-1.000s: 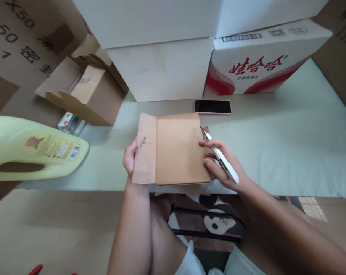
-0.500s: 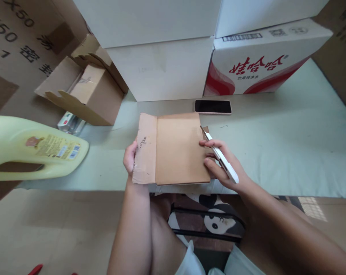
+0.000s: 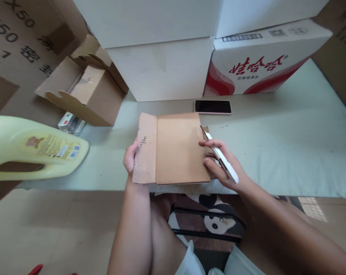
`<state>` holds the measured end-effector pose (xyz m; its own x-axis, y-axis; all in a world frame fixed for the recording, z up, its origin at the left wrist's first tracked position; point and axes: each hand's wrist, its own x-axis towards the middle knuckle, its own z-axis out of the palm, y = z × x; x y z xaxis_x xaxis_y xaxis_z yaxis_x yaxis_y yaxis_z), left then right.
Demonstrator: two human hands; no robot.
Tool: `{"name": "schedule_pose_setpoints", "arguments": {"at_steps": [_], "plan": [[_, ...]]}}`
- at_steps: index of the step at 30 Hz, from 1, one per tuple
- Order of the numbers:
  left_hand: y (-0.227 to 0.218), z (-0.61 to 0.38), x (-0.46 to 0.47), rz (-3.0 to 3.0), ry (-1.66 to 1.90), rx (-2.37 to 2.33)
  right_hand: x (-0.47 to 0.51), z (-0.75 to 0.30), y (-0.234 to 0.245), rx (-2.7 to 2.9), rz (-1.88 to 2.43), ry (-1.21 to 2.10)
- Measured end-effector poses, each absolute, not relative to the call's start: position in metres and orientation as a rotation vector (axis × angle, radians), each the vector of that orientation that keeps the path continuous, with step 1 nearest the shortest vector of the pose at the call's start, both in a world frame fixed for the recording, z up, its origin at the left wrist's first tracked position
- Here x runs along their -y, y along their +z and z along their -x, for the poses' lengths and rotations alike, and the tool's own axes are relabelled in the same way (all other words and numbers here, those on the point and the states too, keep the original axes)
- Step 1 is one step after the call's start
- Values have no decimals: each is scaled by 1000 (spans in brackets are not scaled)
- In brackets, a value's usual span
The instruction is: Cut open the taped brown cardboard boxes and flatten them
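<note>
A flat brown cardboard box (image 3: 175, 149) lies at the near edge of a pale green surface (image 3: 290, 145), one flap folded out to its left. My left hand (image 3: 129, 157) grips that left flap, thumb on top. My right hand (image 3: 222, 164) is closed around a white utility knife (image 3: 222, 159). The blade tip touches the box's right edge near its far corner, and my right fingers rest against that side.
A black phone (image 3: 213, 107) lies just beyond the box. Behind it stand white cartons (image 3: 161, 68) and a red-and-white printed carton (image 3: 261, 61). An open brown box (image 3: 87, 91) and a pale yellow jug (image 3: 32, 149) are at the left.
</note>
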<state>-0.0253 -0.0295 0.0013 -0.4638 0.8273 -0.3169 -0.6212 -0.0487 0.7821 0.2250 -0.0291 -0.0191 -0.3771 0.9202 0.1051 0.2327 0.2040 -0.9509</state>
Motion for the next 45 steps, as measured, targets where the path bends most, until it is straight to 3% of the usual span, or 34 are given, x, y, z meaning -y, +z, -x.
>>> {"name": "schedule_pose_setpoints", "arguments": {"at_steps": [8, 20, 30, 45], "plan": [[-2, 35, 28, -386, 1654, -1158, 23, -223, -36, 1525, 1161, 1173], [-3, 40, 22, -51, 1757, -1184, 13, -219, -51, 1265, 1203, 1461], [-26, 54, 20, -252, 1765, -1123, 11, -224, -46, 1393, 1024, 1457], [-24, 56, 21, -221, 1773, -1077, 13, -225, -40, 1639, 937, 1551]]}}
